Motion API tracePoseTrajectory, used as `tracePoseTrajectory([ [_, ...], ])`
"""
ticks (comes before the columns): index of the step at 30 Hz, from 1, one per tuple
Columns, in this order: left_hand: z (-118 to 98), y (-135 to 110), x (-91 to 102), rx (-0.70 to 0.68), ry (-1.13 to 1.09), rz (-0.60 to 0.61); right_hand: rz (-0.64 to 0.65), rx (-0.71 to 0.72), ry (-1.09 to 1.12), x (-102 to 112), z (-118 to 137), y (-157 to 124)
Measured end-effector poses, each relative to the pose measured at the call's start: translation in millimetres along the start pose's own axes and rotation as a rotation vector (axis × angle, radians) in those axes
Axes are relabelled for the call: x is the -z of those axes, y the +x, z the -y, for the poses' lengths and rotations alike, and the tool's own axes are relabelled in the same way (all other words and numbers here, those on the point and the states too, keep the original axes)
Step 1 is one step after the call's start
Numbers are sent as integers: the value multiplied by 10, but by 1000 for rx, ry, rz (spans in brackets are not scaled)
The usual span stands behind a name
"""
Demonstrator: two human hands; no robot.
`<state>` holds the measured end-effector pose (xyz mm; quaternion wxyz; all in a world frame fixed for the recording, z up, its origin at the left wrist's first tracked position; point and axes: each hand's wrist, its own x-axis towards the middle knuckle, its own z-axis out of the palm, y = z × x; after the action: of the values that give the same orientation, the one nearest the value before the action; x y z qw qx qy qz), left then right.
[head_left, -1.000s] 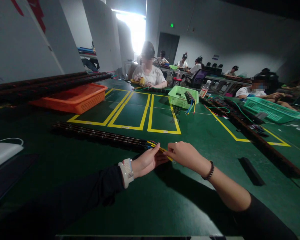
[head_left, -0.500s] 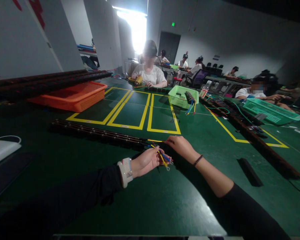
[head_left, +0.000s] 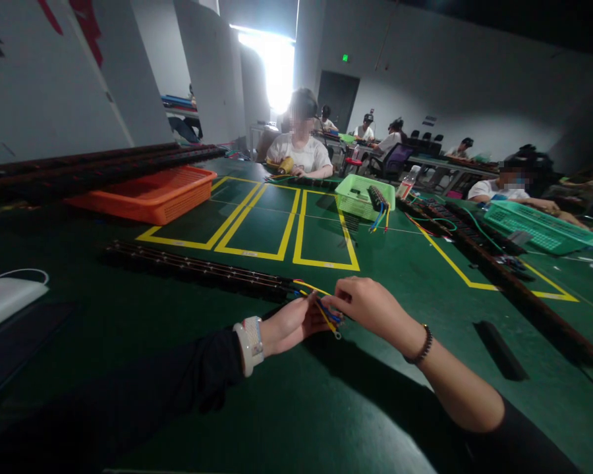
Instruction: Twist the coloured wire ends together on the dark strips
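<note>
A long black cable chain (head_left: 197, 271) lies on the green table, its right end toward my hands. Yellow and blue wires (head_left: 331, 320) with ring terminals come out of that end. My left hand (head_left: 294, 322) is closed around several of these wires, palm up, just below the chain's end. Above and to the right, my right hand (head_left: 363, 299) pinches a yellow wire (head_left: 312, 287) that runs from the chain. Its fingertips are close to those of the left hand. The exact grip points are partly hidden by the fingers.
An orange basket (head_left: 163, 207) stands at the left, a light green basket (head_left: 366, 204) further back. More chains (head_left: 504, 276) run along the right side. A black strip (head_left: 500, 350) lies right of my arm. A white device (head_left: 10, 296) is at far left. A co-worker (head_left: 301, 155) sits opposite.
My right hand has brought the yellow wire down and in toward the bundle in my left hand. The left hand keeps its hold. The view has shifted slightly.
</note>
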<state>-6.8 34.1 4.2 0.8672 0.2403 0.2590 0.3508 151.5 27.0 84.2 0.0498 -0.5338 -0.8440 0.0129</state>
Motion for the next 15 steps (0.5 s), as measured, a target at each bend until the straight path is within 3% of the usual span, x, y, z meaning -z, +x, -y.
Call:
tracePoseTrajectory([
  [3, 10, 8, 18, 12, 9, 1, 88, 64, -122, 2, 204, -129],
  [6, 22, 20, 15, 17, 11, -13, 130, 65, -247, -128, 326, -188],
  [10, 26, 22, -18, -3, -7, -6, 145, 43, -306, -247, 361, -192],
  [15, 12, -1, -37, -23, 12, 0, 117, -16, -289, -114, 298, -212],
])
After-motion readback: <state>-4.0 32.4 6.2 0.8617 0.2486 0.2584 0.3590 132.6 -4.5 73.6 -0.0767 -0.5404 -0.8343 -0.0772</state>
